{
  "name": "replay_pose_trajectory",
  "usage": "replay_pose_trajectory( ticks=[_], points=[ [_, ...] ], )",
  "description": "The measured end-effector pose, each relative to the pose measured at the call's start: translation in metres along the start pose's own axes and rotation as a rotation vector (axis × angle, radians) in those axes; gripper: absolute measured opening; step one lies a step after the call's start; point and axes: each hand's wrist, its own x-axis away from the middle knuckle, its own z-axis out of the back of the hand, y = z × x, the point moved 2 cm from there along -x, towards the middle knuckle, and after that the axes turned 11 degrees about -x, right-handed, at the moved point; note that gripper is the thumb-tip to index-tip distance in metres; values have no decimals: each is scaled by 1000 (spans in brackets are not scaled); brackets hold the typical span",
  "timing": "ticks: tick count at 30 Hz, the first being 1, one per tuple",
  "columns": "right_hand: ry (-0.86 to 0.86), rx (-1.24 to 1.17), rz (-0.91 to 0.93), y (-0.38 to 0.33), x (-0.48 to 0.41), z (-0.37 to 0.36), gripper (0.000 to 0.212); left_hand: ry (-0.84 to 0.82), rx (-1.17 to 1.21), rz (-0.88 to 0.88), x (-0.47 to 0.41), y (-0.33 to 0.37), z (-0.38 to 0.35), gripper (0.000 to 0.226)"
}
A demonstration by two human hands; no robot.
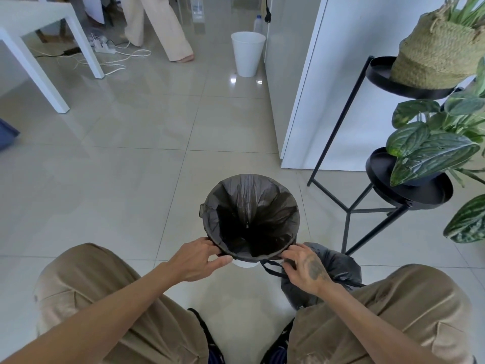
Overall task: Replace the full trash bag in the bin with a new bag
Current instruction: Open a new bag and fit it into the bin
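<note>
A new black bag (pixel 252 206) lines the small white bin (pixel 245 264), its edge folded over the rim all round. Only a sliver of the bin shows below the bag at the near side. My left hand (pixel 202 257) pinches the bag's edge at the near left of the rim. My right hand (pixel 304 266) pinches the edge at the near right. The full black trash bag (pixel 338 269), tied with a drawstring, sits on the floor just right of the bin, partly behind my right hand and knee.
A black metal plant stand (pixel 409 198) with leafy plants is close on the right, beside a white cabinet (pixel 328 101). Another white bin (pixel 248 53) stands far ahead. A white table leg (pixel 34 74) and cables are at far left; a person's legs walk at the back.
</note>
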Motion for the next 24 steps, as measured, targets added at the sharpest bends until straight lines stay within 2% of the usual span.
replay_pose_trajectory(
  ticks=[3, 6, 8, 10, 12, 14, 16, 17, 18, 20, 22, 24],
  points=[
    [-63, -32, -107, 0, -6, -2, 28, -116, 31, 44, -3, -1, 3, 76],
    [-114, -154, -324, 4, -11, -3, 42, -318, 76, 66, -7, -2, 3, 71],
    [-8, -292, -499, 7, -15, -1, 46, -391, 177, 117, -11, -10, 8, 61],
    [205, -461, -682, 8, -14, 8, 43, -389, 294, 237, -13, -22, 19, 48],
    [417, -602, -799, 6, -14, 19, 40, -249, 402, 439, -14, -34, 27, 36],
    [569, -673, -823, 3, -20, 29, 37, 41, 488, 639, -14, -39, 36, 27],
    [613, -765, -782, -2, -30, 32, 29, 312, 630, 735, -16, -30, 44, 18],
    [591, -838, -751, -2, -36, 32, 31, 390, 731, 727, -21, -20, 47, 16],
    [549, -898, -715, -3, -44, 30, 40, 428, 838, 699, -26, -10, 49, 20],
    [470, -933, -664, -3, -57, 26, 54, 450, 1053, 673, -39, 7, 45, 42],
    [454, -974, -644, -2, -67, 18, 57, 441, 1234, 718, -52, 12, 34, 65],
    [462, -1039, -658, -2, -73, 9, 61, 415, 1361, 769, -59, 12, 18, 73]
  ],
)
